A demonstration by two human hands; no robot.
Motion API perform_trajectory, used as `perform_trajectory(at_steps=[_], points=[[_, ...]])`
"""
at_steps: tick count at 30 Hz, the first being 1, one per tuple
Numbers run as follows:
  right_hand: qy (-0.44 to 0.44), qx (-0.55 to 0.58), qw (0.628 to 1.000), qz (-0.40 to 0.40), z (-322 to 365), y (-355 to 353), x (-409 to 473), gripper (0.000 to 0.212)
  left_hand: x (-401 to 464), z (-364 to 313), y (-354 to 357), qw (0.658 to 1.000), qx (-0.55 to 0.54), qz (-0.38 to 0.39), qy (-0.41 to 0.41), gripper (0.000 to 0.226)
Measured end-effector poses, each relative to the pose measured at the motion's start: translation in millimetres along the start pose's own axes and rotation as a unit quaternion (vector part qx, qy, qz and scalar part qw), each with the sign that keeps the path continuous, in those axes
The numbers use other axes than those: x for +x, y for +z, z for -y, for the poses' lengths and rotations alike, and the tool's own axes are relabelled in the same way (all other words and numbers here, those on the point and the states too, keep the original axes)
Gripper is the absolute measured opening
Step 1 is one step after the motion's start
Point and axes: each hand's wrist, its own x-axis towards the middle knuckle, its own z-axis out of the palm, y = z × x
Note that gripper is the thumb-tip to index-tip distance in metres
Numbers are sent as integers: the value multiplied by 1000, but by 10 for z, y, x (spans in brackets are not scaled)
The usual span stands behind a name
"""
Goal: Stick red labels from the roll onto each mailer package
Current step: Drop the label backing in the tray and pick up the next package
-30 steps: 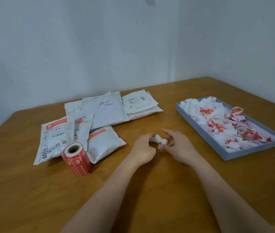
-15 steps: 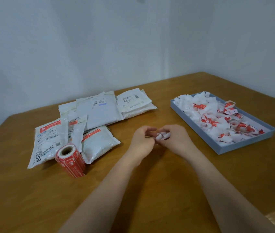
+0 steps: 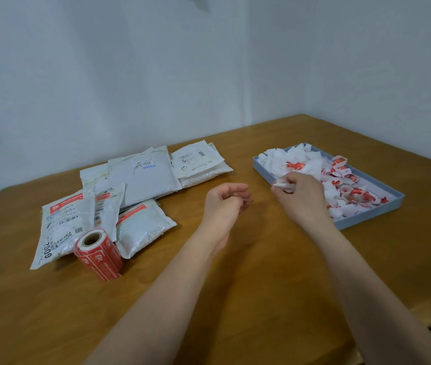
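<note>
- Red label roll (image 3: 98, 255) lying on its side at lower left of frame, core facing the camera, touching the front edge of the mailer packages (image 3: 140, 196) — close by, probably for easy peeling.
- Mailers fanned in an overlapping pile at centre left; red strips showing on the front three, rear ones apparently plain, so likely more labelling to come.
- Left hand (image 3: 226, 204) hovering mid-frame, fingers loosely curled, palm up, nothing in it.
- Right hand (image 3: 300, 196) at centre right, fingers pinched round a crumpled white backing scrap (image 3: 283, 185), poised at the near edge of the blue tray (image 3: 367, 222).
- Tray heaped with white and red scraps — evidently the waste bin for spent backing.
- Wooden table (image 3: 235, 299) underneath everything.
</note>
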Motion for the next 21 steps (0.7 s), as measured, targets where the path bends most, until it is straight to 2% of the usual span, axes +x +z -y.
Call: perform_trajectory(at_steps=[3, 6, 13, 21], points=[[51, -17, 996, -70, -161, -127, 102, 24, -8, 1, 28, 1000, 2, 8, -4, 36], [91, -76, 991, -67, -257, -177, 190, 40, -4, -15, 26, 1000, 5, 7, -7, 35], [113, -132, 983, -63, -270, -104, 177, 38, 3, -13, -104, 1000, 7, -6, -14, 31], [98, -75, 989, -82, -214, -42, 176, 42, 29, 45, -278, 999, 21, -31, -29, 29]])
